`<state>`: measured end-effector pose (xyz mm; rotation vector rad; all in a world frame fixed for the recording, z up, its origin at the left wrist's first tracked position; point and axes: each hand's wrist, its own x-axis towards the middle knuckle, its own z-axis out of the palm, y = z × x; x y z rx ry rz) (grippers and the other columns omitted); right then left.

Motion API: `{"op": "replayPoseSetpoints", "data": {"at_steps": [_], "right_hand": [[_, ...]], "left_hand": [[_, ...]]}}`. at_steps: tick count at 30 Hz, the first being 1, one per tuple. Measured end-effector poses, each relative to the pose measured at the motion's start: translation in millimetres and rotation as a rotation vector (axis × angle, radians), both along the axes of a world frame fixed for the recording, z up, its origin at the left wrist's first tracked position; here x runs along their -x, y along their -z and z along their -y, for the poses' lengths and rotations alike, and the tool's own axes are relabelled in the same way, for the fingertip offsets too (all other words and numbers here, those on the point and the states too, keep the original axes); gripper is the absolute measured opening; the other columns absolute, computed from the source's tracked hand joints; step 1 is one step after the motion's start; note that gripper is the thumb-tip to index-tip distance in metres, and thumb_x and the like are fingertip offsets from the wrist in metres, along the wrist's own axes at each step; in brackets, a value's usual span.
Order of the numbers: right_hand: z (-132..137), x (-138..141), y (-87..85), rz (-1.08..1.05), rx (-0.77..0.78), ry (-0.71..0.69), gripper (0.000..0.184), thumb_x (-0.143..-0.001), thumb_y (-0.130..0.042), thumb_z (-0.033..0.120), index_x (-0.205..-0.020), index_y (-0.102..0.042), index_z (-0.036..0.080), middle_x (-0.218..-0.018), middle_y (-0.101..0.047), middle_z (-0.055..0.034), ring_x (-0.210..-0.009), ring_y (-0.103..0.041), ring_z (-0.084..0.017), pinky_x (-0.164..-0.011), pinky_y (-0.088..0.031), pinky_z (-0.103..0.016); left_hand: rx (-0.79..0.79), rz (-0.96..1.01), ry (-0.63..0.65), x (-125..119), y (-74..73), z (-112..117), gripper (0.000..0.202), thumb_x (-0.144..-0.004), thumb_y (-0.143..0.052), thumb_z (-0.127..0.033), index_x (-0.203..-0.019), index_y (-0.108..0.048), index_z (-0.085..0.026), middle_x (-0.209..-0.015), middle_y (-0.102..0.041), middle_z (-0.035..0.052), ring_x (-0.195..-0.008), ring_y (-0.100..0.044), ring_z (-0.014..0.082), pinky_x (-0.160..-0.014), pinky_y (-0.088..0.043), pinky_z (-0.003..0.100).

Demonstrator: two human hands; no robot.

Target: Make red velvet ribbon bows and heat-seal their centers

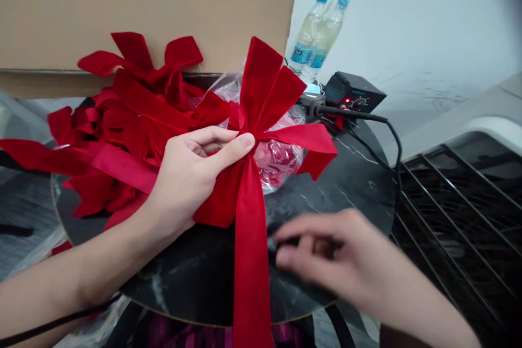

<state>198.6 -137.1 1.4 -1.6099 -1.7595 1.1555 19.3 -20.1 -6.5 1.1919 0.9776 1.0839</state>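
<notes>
My left hand (204,163) is closed, thumb and fingers pinching the knot of a red velvet ribbon bow (261,76) above the table. The bow's loops and ends fan upward and to the right. One long tail (252,261) hangs straight down past the table's front edge. My right hand (326,255) is just right of that tail, blurred by motion. Its fingers are curled, with a gap between thumb and forefinger, and I make out nothing held in them. Left of the bow lies a heap of similar red bows (134,125).
The round black marble-patterned table (179,283) carries a clear plastic bag (277,166) of red pieces behind the bow. Farther back are a black control box (354,95) with a cable and two bottles (308,38). A cardboard box (142,0) stands behind; a black rack (460,217) is at right.
</notes>
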Motion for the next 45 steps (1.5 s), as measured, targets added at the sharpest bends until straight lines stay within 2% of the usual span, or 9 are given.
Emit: {"op": "replayPoseSetpoints", "data": {"at_steps": [3,6,14,20,29,35,36,40,45], "right_hand": [[-20,9,-4.6,0.083,-0.435,0.321,0.014,-0.091,-0.071,0.03,-0.101,-0.076,0.022,-0.073,-0.074,0.0016,-0.053,-0.064,-0.01,-0.051,-0.052,-0.019],[-36,25,0.3,0.186,-0.7,0.333,0.011,-0.093,-0.066,0.023,-0.101,-0.074,0.022,-0.087,-0.078,-0.0001,-0.063,-0.068,-0.012,-0.064,-0.057,-0.023],[-40,40,4.3,0.339,-0.909,0.361,0.009,-0.092,-0.064,0.014,-0.086,-0.068,0.02,-0.071,-0.072,0.0027,-0.056,-0.063,-0.009,-0.061,-0.053,-0.023],[-37,52,10.8,0.005,-0.611,0.525,0.008,-0.093,-0.062,0.019,-0.088,-0.068,0.021,-0.068,-0.069,0.0031,-0.052,-0.061,-0.009,-0.051,-0.052,-0.02],[-36,52,13.2,-0.371,-0.16,0.352,0.011,-0.093,-0.066,0.031,-0.091,-0.066,0.02,-0.068,-0.062,0.0037,-0.058,-0.055,-0.009,-0.056,-0.046,-0.02],[-31,15,-23.7,-0.12,0.146,-0.212,0.007,-0.08,-0.079,0.02,-0.078,-0.073,0.023,-0.062,-0.067,0.0064,-0.05,-0.055,-0.007,-0.043,-0.034,-0.016],[-32,6,-34.8,-0.071,0.083,-0.224,0.007,-0.08,-0.079,0.02,-0.078,-0.074,0.024,-0.062,-0.069,0.0066,-0.049,-0.058,-0.007,-0.042,-0.035,-0.016],[-52,-19,-82.2,0.137,-0.7,0.315,0.003,-0.089,-0.074,0.025,-0.092,-0.073,0.025,-0.072,-0.071,0.0044,-0.056,-0.061,-0.008,-0.054,-0.049,-0.018],[-98,-16,-112.1,0.389,-1.165,0.243,0.008,-0.089,-0.075,0.019,-0.096,-0.073,0.017,-0.087,-0.075,-0.0026,-0.073,-0.067,-0.013,-0.071,-0.053,-0.026]], "left_hand": [[-0.067,-0.032,-0.008,-1,1.3,3,0.019,-0.076,-0.085,-0.037,-0.086,-0.079,-0.022,-0.087,-0.081,0.0006,-0.089,-0.078,0.0219,-0.081,-0.063,0.026],[-0.148,-0.065,-0.018,-2,2.4,7,0.015,-0.075,-0.086,-0.033,-0.084,-0.079,-0.023,-0.084,-0.08,-0.0015,-0.084,-0.077,0.0187,-0.077,-0.062,0.022],[-0.197,-0.05,0.014,3,2.7,8,0.011,-0.078,-0.085,-0.031,-0.084,-0.08,-0.024,-0.083,-0.08,-0.003,-0.079,-0.076,0.0153,-0.075,-0.06,0.02],[-0.03,-0.034,0.028,5,-4.8,3,0.017,-0.075,-0.087,-0.027,-0.091,-0.081,-0.022,-0.088,-0.081,-0.0004,-0.086,-0.077,0.0193,-0.079,-0.062,0.023],[-0.106,-0.179,-0.129,9,-41.9,-23,0.014,-0.075,-0.086,-0.031,-0.084,-0.081,-0.022,-0.079,-0.08,-0.0017,-0.078,-0.077,0.0181,-0.072,-0.062,0.021],[-0.274,-0.378,0.195,13,-98.2,-59,0.011,-0.076,-0.085,-0.031,-0.084,-0.082,-0.024,-0.078,-0.08,-0.0023,-0.072,-0.074,0.0154,-0.062,-0.057,0.017],[-0.314,-0.43,0.254,13,-110.0,-64,0.01,-0.077,-0.085,-0.033,-0.082,-0.082,-0.024,-0.076,-0.079,-0.0026,-0.07,-0.073,0.0144,-0.06,-0.056,0.016],[-0.411,-0.528,0.331,6,-148.5,-71,0.015,-0.082,-0.08,-0.038,-0.078,-0.08,-0.023,-0.071,-0.077,-0.0021,-0.064,-0.071,0.0127,-0.053,-0.051,0.014],[-0.409,-0.498,0.297,-5,-160.8,-65,0.011,-0.083,-0.078,-0.032,-0.078,-0.08,-0.022,-0.073,-0.078,-0.0013,-0.063,-0.072,0.0133,-0.053,-0.053,0.015]]}}
